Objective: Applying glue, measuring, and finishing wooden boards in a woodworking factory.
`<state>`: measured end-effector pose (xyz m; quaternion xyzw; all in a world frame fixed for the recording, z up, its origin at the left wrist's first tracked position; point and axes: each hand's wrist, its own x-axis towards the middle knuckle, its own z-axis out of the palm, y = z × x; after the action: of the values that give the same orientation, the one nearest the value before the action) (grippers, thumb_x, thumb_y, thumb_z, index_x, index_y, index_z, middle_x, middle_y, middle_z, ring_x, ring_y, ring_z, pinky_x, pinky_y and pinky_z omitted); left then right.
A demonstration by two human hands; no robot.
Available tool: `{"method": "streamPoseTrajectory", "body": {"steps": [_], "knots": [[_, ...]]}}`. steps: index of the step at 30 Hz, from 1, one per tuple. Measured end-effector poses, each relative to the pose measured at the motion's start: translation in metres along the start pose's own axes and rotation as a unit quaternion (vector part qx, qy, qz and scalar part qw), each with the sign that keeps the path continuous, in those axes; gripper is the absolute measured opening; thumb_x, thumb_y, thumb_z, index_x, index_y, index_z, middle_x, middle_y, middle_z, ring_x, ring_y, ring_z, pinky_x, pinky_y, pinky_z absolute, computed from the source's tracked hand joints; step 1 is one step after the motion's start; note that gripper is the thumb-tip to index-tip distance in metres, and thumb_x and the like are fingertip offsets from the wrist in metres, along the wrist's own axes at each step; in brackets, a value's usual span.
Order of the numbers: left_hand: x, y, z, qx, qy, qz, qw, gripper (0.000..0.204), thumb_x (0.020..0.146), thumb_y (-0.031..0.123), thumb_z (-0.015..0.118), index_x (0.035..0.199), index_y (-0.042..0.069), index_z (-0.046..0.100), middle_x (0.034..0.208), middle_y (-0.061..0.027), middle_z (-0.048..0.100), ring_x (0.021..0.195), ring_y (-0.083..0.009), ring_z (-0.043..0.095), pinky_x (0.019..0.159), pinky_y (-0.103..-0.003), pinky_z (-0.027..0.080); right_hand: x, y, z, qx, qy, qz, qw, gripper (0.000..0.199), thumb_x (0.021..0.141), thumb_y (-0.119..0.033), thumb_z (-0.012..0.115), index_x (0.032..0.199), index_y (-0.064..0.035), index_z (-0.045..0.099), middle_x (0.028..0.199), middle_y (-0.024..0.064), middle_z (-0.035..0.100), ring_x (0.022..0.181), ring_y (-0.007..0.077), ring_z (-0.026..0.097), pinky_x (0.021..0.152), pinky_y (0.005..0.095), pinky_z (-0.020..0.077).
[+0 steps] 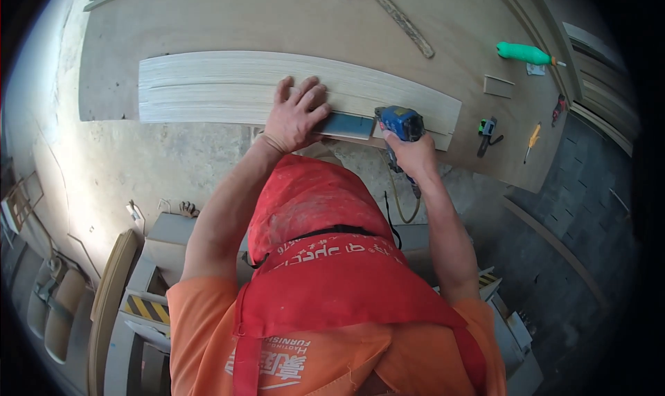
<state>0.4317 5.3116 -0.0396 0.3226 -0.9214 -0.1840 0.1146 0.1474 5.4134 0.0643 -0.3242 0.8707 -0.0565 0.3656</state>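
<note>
A long pale wooden board (215, 84) with fine grooves lies along the near side of the workbench. My left hand (296, 112) rests on its near edge, fingers spread and pressed down, thumb beside a short blue-faced strip (346, 125). That strip lies along the board's near edge, between my two hands. My right hand (414, 155) is wrapped around the handle of a blue nail gun (400, 122). The tool's nose is at the board's near edge, just right of the blue strip; its exact contact point is hidden. A thin hose (409, 219) hangs below the tool.
On the bench (277, 22) lie a hammer (395, 15) at the far side, a green bottle (524, 52), a small wooden block (499, 86), a tape measure (487, 127) and a yellow-handled screwdriver (533, 136). Machinery with striped edging (147, 309) stands at lower left.
</note>
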Motion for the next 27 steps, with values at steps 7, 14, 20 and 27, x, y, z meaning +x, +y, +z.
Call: {"method": "streamPoseTrajectory", "body": {"steps": [7,14,20,27], "knots": [[-0.072,-0.055,-0.058,0.006,-0.009,-0.033,0.999,0.07,0.065,0.045,0.091,0.127,0.023,0.066,0.153,0.0004,0.056,0.149,-0.0276,0.045,0.123,-0.059,0.028,-0.006,-0.003,0.007,-0.014,0.017,0.049,0.999,0.042,0.084,-0.036,0.086,0.104,-0.0002,0.08,0.088,0.0119,0.078,0.079,0.0196,0.075,0.075,0.0365,0.0585],[-0.179,-0.187,-0.135,0.018,-0.001,-0.119,0.993,0.071,0.06,0.035,0.096,0.123,0.02,0.067,0.148,-0.0015,0.059,0.144,-0.0323,0.049,0.116,-0.055,0.037,-0.046,-0.085,0.089,0.105,0.008,0.001,0.994,0.031,0.087,-0.031,0.086,0.094,-0.0017,0.079,0.072,0.0044,0.071,0.059,0.0151,0.066,0.057,0.034,0.0529],[-0.185,-0.224,-0.139,-0.007,-0.009,-0.107,0.994,0.068,0.06,0.031,0.095,0.12,0.02,0.066,0.148,-0.0003,0.059,0.143,-0.0307,0.05,0.114,-0.054,0.038,-0.052,-0.132,0.131,0.119,-0.01,0.017,0.993,0.025,0.089,-0.028,0.084,0.088,-0.0046,0.077,0.063,-0.0002,0.063,0.049,0.009,0.056,0.047,0.0288,0.0449],[-0.189,-0.233,-0.138,-0.02,0.025,-0.096,0.995,0.059,0.063,0.026,0.092,0.116,0.02,0.066,0.146,-0.0025,0.06,0.141,-0.0309,0.051,0.112,-0.054,0.038,-0.055,-0.145,0.145,0.126,0.03,0.026,0.991,0.025,0.088,-0.028,0.085,0.089,-0.0046,0.077,0.068,0.0007,0.066,0.053,0.0101,0.059,0.05,0.0301,0.0472]]}}
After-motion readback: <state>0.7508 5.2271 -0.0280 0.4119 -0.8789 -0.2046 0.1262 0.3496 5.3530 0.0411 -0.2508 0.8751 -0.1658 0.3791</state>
